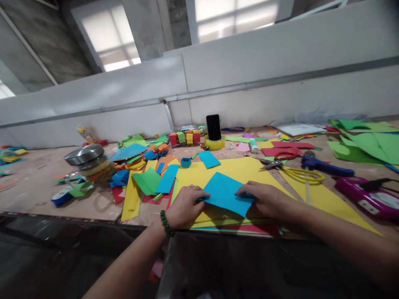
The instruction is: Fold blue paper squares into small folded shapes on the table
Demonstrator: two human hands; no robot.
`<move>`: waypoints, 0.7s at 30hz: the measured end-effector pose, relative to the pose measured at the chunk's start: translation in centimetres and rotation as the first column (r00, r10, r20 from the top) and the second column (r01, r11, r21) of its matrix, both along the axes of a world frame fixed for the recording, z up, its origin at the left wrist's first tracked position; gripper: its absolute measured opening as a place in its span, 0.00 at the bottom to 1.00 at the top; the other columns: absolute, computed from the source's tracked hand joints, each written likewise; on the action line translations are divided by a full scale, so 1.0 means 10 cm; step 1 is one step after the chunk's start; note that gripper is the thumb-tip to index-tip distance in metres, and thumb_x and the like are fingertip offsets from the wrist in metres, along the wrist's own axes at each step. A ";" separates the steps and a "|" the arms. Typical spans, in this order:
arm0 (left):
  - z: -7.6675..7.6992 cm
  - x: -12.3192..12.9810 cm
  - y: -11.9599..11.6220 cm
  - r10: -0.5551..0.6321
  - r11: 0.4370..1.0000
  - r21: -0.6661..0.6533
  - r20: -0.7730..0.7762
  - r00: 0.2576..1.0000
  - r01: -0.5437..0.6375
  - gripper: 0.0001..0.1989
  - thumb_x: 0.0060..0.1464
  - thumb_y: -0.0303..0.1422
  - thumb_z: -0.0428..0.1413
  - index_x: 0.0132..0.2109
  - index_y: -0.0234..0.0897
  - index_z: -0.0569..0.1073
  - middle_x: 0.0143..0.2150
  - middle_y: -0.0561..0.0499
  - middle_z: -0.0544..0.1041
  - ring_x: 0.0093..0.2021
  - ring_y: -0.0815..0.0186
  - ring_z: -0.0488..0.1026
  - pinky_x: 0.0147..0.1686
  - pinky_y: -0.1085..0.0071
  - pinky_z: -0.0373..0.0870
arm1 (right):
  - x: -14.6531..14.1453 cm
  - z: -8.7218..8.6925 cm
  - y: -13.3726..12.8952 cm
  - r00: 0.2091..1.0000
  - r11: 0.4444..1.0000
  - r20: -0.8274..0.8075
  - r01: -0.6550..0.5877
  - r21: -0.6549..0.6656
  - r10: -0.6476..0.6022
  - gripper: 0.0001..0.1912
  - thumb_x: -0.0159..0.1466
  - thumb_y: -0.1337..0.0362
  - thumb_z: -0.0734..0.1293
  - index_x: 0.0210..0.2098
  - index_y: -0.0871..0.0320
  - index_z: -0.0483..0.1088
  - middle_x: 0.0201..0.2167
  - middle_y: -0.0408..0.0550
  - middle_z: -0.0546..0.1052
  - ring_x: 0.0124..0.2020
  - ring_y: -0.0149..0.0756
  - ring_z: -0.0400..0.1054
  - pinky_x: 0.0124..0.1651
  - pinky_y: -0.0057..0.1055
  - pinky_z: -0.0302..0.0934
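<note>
A piece of blue paper (pixel 225 191) with a crease across it is held between my two hands, just above large yellow sheets (pixel 249 166). My left hand (pixel 186 205), with a green bead bracelet on its wrist, pinches the left corner. The right corner is gripped by my right hand (pixel 270 200), whose fingertips are partly hidden by the fold. Left of the yellow sheets lie a green piece of paper (pixel 148 181) and a blue strip (pixel 168 178).
Scissors with yellow handles (pixel 304 173), a blue-handled tool (pixel 327 166) and a purple device (pixel 368 199) lie at the right. A glass jar with a metal lid (pixel 90 164) stands left. A phone (pixel 213 128) leans upright on a yellow tape roll (pixel 215 143).
</note>
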State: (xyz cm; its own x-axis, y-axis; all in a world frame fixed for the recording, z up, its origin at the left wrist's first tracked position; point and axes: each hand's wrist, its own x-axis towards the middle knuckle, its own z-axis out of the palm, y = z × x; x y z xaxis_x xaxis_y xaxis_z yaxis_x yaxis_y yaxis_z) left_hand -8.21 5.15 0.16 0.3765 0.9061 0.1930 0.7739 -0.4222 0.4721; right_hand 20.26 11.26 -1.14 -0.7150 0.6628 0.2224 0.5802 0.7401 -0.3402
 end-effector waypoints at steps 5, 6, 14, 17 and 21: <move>-0.10 0.03 0.10 0.205 0.974 -0.133 0.156 0.966 -0.185 0.15 0.58 0.30 0.52 0.50 0.36 0.76 0.34 0.50 0.79 0.35 0.64 0.73 0.37 0.70 0.67 | -0.07 0.03 0.10 0.974 0.972 -0.128 0.163 -0.173 -0.186 0.17 0.62 0.58 0.65 0.49 0.57 0.69 0.40 0.50 0.80 0.39 0.42 0.74 0.40 0.34 0.67; -0.11 0.03 0.11 0.239 0.964 -0.149 0.134 0.962 -0.218 0.16 0.58 0.31 0.52 0.52 0.36 0.74 0.32 0.51 0.78 0.33 0.64 0.73 0.35 0.70 0.67 | -0.08 0.04 0.13 0.962 0.958 -0.125 0.216 -0.188 -0.242 0.18 0.62 0.57 0.64 0.49 0.58 0.69 0.38 0.50 0.80 0.38 0.42 0.74 0.39 0.34 0.67; 0.02 0.14 0.03 0.071 0.965 0.259 -0.422 0.904 0.045 0.22 0.63 0.33 0.49 0.63 0.49 0.63 0.57 0.42 0.67 0.52 0.54 0.66 0.49 0.58 0.61 | -0.15 0.05 0.19 0.965 0.948 0.036 0.247 0.201 -0.259 0.21 0.62 0.64 0.65 0.55 0.60 0.68 0.43 0.57 0.78 0.42 0.47 0.72 0.42 0.39 0.66; 0.07 0.22 0.04 -0.125 0.943 0.193 -0.553 0.823 0.273 0.17 0.65 0.33 0.45 0.59 0.49 0.66 0.46 0.45 0.72 0.44 0.58 0.67 0.45 0.61 0.61 | -0.23 0.12 0.11 0.973 0.895 0.176 -0.211 0.393 0.152 0.14 0.65 0.70 0.61 0.48 0.57 0.72 0.49 0.55 0.76 0.50 0.46 0.67 0.51 0.42 0.62; 0.09 0.26 0.09 -0.146 0.930 0.195 -0.584 0.799 0.312 0.13 0.65 0.35 0.45 0.53 0.47 0.70 0.41 0.47 0.71 0.41 0.59 0.67 0.41 0.63 0.59 | -0.28 0.19 0.05 0.893 0.825 0.316 -0.428 0.369 0.322 0.11 0.67 0.69 0.60 0.43 0.57 0.73 0.39 0.52 0.78 0.43 0.42 0.68 0.48 0.40 0.63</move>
State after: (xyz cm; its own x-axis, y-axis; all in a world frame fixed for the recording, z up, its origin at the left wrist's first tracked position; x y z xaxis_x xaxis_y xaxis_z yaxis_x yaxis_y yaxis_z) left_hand -5.62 6.06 1.02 0.6829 0.7223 0.1090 0.7291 -0.6650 -0.1619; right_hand 17.44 11.71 0.74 -0.9535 0.2137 0.2127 0.2495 0.9553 0.1588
